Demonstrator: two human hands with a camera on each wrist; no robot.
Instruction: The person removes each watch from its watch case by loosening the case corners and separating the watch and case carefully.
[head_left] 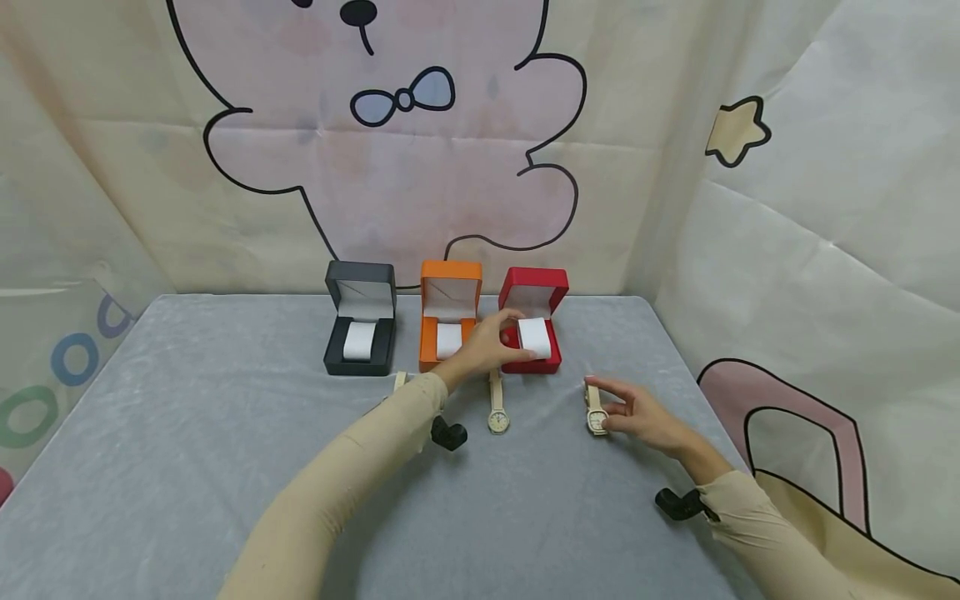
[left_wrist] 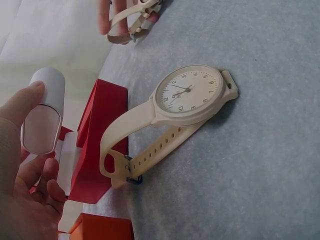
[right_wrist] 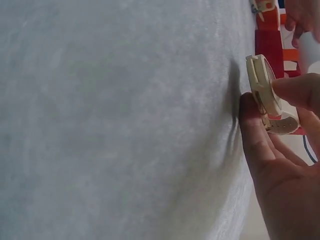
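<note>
On the grey velvety worktop (head_left: 187,433) three hinged watch boxes are lined up open: a black box (head_left: 360,329), an orange box (head_left: 448,321) and a red box (head_left: 534,321). The white cushion (head_left: 534,337) of the red box is pinched by the left hand (head_left: 487,346); it looks soft and light. A round cream watch (head_left: 498,419) is laid flat just in front. A square cream watch (head_left: 596,417) is held by its rigid case in the right hand (head_left: 637,414); its strap appears flexible and likely slippery
</note>
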